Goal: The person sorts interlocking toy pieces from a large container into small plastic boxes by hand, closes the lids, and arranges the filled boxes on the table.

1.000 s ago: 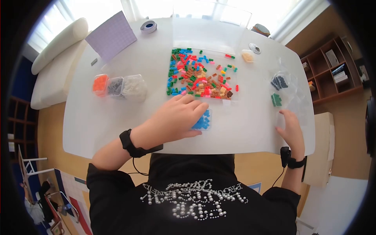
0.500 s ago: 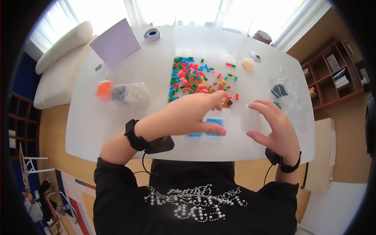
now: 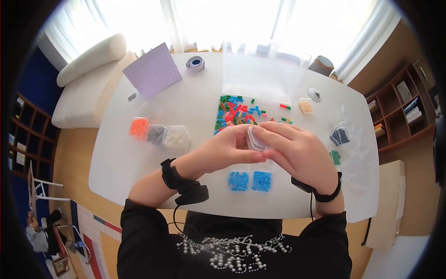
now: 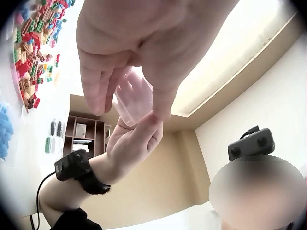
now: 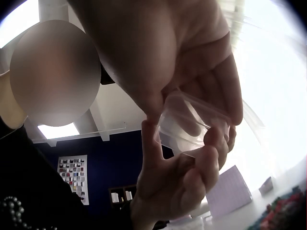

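Above the table, both hands hold a small clear plastic box (image 3: 256, 141) between them. My left hand (image 3: 225, 149) grips it from the left, thumb low and fingers behind. From the other side my right hand (image 3: 304, 151) holds it, its fingers laid over the top. In the right wrist view the clear box (image 5: 184, 122) shows see-through walls, with fingers of both hands around it. Below the hands, two clear boxes stand side by side, a left box of blue bricks (image 3: 238, 181) and a right box of blue bricks (image 3: 262, 181).
A large clear bin of mixed bricks (image 3: 232, 111) lies behind the hands, partly hidden. Boxes of orange (image 3: 139, 128), grey (image 3: 155, 135) and white pieces (image 3: 175, 138) stand left. Dark pieces (image 3: 340, 136) and green pieces (image 3: 335, 157) are right. A purple board (image 3: 152, 70) stands at back left.
My right hand has come in from the right with the clear box. My left hand has left the blue bricks and now grips that box too. The head view has tilted up.
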Demonstrator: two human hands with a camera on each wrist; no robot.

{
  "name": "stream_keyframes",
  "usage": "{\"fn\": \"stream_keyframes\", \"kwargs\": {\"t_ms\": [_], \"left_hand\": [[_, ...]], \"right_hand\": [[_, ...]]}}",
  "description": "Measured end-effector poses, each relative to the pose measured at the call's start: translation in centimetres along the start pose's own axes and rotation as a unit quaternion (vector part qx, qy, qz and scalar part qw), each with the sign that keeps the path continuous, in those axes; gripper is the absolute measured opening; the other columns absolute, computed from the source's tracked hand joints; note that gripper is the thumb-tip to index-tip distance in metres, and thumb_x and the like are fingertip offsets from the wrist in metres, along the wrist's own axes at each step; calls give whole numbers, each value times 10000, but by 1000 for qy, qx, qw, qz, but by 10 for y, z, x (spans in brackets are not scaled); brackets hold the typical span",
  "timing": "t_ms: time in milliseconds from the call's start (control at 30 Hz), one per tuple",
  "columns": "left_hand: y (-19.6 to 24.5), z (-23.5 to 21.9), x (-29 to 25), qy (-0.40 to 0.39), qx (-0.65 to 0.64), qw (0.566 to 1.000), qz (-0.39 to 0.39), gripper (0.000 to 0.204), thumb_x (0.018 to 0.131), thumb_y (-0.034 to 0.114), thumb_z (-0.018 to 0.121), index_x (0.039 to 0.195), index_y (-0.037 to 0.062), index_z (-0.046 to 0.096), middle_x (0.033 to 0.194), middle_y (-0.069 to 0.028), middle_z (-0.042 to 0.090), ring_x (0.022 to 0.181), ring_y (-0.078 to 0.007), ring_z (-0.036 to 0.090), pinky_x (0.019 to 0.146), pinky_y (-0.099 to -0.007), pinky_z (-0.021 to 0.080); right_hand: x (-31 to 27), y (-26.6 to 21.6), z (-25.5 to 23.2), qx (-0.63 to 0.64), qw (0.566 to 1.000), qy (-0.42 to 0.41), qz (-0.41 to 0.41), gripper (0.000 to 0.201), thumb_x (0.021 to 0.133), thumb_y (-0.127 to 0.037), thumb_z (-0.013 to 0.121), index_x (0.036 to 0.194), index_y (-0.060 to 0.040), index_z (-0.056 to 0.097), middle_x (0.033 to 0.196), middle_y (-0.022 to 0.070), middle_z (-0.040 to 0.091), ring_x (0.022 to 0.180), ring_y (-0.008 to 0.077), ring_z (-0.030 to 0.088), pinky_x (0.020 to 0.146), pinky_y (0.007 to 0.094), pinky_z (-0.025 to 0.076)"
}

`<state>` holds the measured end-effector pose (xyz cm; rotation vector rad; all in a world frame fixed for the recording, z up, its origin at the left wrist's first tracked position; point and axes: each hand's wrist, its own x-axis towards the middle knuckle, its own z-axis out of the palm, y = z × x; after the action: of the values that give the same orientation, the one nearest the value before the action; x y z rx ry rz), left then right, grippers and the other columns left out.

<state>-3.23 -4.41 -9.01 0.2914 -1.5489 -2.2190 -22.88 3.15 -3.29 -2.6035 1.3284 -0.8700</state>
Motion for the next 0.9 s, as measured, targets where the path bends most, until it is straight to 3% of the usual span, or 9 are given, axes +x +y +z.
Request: {"fn": "stream_keyframes", "kwargs": {"t_ms": [67,167,233,333,400,467,700,767,900], "left_hand": [[-2,-1,1,16,4,999,-37,534,860,136,740,1303,-2,475,1169,-51,607,1071,-97,588,922,-265,495],[-11,-3,2,-5,53,995,-86,697,806,81,774,1392,12,403,1242,-80,586,1137,-163,579,982,-325,475],[-17,2,-1,-16,123,991,-42,743,782,17,768,1416,35,381,1240,-96,587,1132,-177,583,979,-327,477],[-13,7,-1,-17,226,973,-48,752,795,86,764,1432,50,366,1175,-92,623,1042,-177,607,884,-330,506],[-11,8,0,-23,309,948,-75,739,801,118,759,1427,50,372,1143,-88,636,994,-172,616,832,-330,516],[-18,5,1,3,451,892,-45,699,805,181,746,1396,41,399,1026,-98,647,868,-205,616,737,-342,507],[-20,-21,3,106,660,743,22,371,824,140,697,1156,36,568,871,-108,637,835,-306,618,706,-393,495],[-8,-31,-1,174,800,573,19,213,826,120,671,1017,37,626,832,-98,639,821,-316,619,688,-407,492],[-12,-49,1,167,835,525,-13,122,807,104,665,909,39,650,791,-92,625,778,-297,620,675,-399,495]], "right_hand": [[-3,6,1,34,998,-52,33,349,857,-210,657,1170,-56,647,1136,128,648,963,318,633,811,390,523],[-4,18,2,31,998,-38,32,205,910,-181,606,1067,-55,643,954,87,678,813,303,650,706,356,529],[1,34,-4,165,978,-67,108,172,950,-167,557,998,-30,648,807,84,681,699,250,663,638,314,517],[5,53,8,359,905,-32,225,204,977,-163,513,952,-1,634,693,76,654,615,167,654,578,268,495],[8,60,15,321,918,-40,230,214,979,-163,505,942,10,626,679,73,646,604,141,648,557,260,491],[8,64,20,281,929,-48,234,225,981,-162,497,932,20,619,665,70,639,593,114,642,537,251,487],[9,73,15,243,910,-92,324,204,990,-131,461,930,5,601,701,38,610,608,93,626,553,226,488],[7,77,17,228,910,-102,329,211,987,-136,460,935,10,604,707,49,614,604,106,628,558,236,491],[3,86,24,163,939,-127,274,204,958,-139,491,946,27,609,732,90,625,619,168,638,596,285,502]]}}
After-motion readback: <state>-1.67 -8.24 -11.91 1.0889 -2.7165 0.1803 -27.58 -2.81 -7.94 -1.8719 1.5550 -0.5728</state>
